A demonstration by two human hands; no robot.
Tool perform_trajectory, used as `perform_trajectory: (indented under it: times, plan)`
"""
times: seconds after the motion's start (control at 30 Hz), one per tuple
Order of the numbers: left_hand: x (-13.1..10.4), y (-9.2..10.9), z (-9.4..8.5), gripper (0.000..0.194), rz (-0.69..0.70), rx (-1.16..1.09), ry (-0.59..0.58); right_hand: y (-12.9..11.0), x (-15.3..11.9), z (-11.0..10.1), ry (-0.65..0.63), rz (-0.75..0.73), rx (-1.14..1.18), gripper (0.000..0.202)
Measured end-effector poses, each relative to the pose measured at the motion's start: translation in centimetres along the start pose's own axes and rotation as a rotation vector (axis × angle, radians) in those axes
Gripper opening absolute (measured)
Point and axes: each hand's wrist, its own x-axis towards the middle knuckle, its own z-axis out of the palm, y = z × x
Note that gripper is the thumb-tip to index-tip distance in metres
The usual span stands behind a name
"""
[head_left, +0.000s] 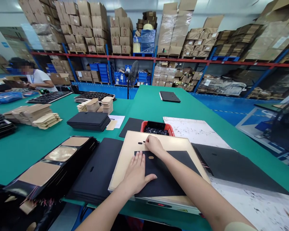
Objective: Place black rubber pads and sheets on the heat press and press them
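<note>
A black sheet (168, 173) with a small oval slot lies on a cream-coloured board (121, 160) in front of me. My left hand (137, 173) rests flat on the sheet's left part, fingers spread. Beyond the sheet's far edge, my right hand (154, 144) is closed with fingertips down on the board, beside small dark oval pieces (140, 143). What its fingertips hold, if anything, is too small to tell. Just behind the board stands a red basket (170, 129) of small black glossy pieces.
Black sheets (98, 170) are stacked left of the board, beside black folders with brown patches (72, 154). On the right are more dark sheets (238, 163) over a white marked board (197, 128). Farther back lie a black stack (89, 121) and a person (39, 78) at the left.
</note>
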Motion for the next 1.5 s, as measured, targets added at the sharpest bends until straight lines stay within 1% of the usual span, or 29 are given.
perform_trajectory:
  times: [0.07,0.13,0.17,0.2,0.27,0.33,0.43,0.5,0.6,0.67,0.73,0.8,0.87,0.93,1.03,1.17,1.3,1.5]
  plan:
    - [0.0,-0.5,-0.5,0.064,-0.012,-0.031,0.111,0.1,-1.3,-0.8,-0.029,-0.057,0.075,0.014]
    - [0.0,-0.7,-1.4,0.047,-0.044,-0.071,0.26,0.4,-3.2,-1.8,-0.105,-0.13,0.153,0.008]
    - [-0.1,-0.7,-1.8,0.04,-0.051,-0.095,0.31,0.6,-4.3,-2.2,-0.154,-0.166,0.192,0.005]
    - [-0.1,-0.6,-2.1,0.033,-0.041,-0.123,0.325,0.8,-5.4,-2.6,-0.201,-0.201,0.232,0.004]
    - [-0.1,-0.2,-2.5,0.024,0.018,-0.176,0.287,1.4,-7.4,-3.2,-0.254,-0.255,0.309,0.004]
    - [-0.2,0.3,-2.5,0.026,0.085,-0.231,0.25,1.9,-8.9,-3.5,-0.241,-0.269,0.387,0.003]
    - [-0.2,1.2,-2.2,0.028,0.119,-0.373,0.265,2.5,-10.2,-3.8,-0.191,-0.192,0.544,0.009]
    - [-0.3,1.8,-2.1,0.028,0.124,-0.475,0.261,2.8,-10.6,-4.0,-0.227,-0.108,0.665,0.014]
    - [-0.1,2.2,-2.2,0.029,0.126,-0.532,0.244,3.2,-10.8,-4.1,-0.3,-0.025,0.748,0.02]
    - [0.2,1.9,-2.0,0.029,0.134,-0.479,0.239,3.5,-10.8,-4.2,-0.271,-0.019,0.727,0.021]
    - [0.4,0.9,-1.4,0.031,0.147,-0.33,0.227,4.0,-10.6,-4.4,-0.189,-0.016,0.635,0.019]
    - [0.5,-0.4,-0.6,0.04,0.173,-0.148,0.182,4.5,-10.2,-4.6,-0.118,-0.001,0.51,0.018]
    - [0.2,-1.5,0.3,0.048,0.197,-0.014,0.122,4.9,-9.8,-4.7,-0.115,0.029,0.455,0.016]
    - [-0.5,-1.9,0.9,0.05,0.212,0.06,0.081,5.0,-9.5,-4.7,-0.187,0.081,0.496,0.014]
    - [-1.9,-1.3,1.3,0.05,0.219,0.126,0.066,4.5,-9.1,-4.1,-0.329,0.146,0.575,0.018]
    - [-2.9,-0.5,1.6,0.055,0.209,0.152,0.078,3.7,-8.3,-2.9,-0.468,0.147,0.577,0.028]
    - [-2.9,-1.3,2.4,0.057,0.211,0.14,0.113,3.5,-7.1,-2.2,-0.525,0.153,0.511,0.031]
    - [-2.8,-2.3,3.3,0.055,0.241,0.132,0.135,3.5,-6.3,-2.2,-0.583,0.146,0.424,0.031]
